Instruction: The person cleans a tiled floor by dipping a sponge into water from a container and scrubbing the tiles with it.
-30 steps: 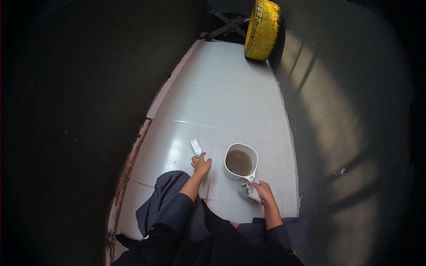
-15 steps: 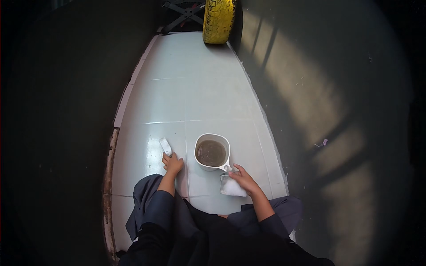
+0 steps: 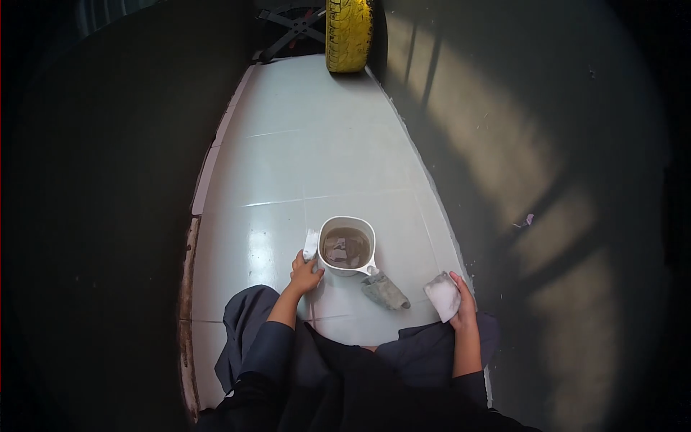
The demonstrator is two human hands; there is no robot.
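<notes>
1. White tiles (image 3: 345,165) lay flat in front of me, and a white cup (image 3: 344,273) stood upright on them, between my two hands. I think it stood on its flat bottom so the brown water (image 3: 347,248) would not spill.
2. The cup's handle (image 3: 371,271) pointed down to my right side, maybe so that my right hand (image 3: 464,299) could get to it.
3. A wrinkly grey cloth (image 3: 386,291) lay on the floor close to the handle, with no hand on it.
4. My left hand (image 3: 306,276) had a small grip, with the fingers pinched on the low end of a white strip (image 3: 310,243). The strip stuck up just beside the cup's left side; I could not tell if they touched. I guess I pinched only the end so the rest stayed free.
5. My right hand held a white pad (image 3: 442,295), far off from the cup. My fingers wrapped its right edge, and the pad hung out to the left, maybe to keep it off my clothes. I could not tell what was in it.
6. My left arm leaned up and to the right past my knee (image 3: 248,317), with the palm low.
7. My right arm went almost straight up from its sleeve (image 3: 471,387), with the hand turned in to the pad.
</notes>
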